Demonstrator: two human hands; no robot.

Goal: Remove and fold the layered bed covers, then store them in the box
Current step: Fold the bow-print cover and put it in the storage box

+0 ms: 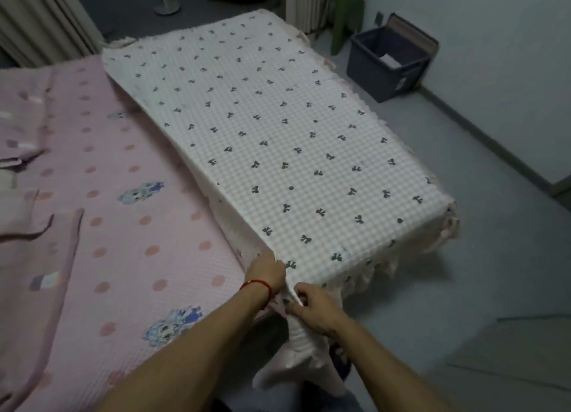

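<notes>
Hands work at the near corner of the bed, at about 6 o'clock in the view. The right hand (312,306) is pinched shut on the hanging corner of the checked cover (272,133), fingers curled tight around a bunched edge. The left hand (267,272), with a red cord at the wrist, lies just beside it at 11 o'clock from the right; its fingers are tucked into or under the fold edge, so whether they grip or only press I cannot tell.

The checked cover is already doubled over, lying as a long strip along the right side of the bed from the hands out toward 12 o'clock, its frill hanging over the right edge. To its left, from 9 to 10 o'clock, the pink sheet (129,226) is bared and still spread flat.

So the step in hand looks like folding the top layer, with corners being matched. Next, I judge, the near end needs carrying toward the far end to halve the strip, keeping both corners aligned.

The box (364,62) stands open on the floor at 1 o'clock, well apart from the bed, beside a green stool (343,13).
</notes>
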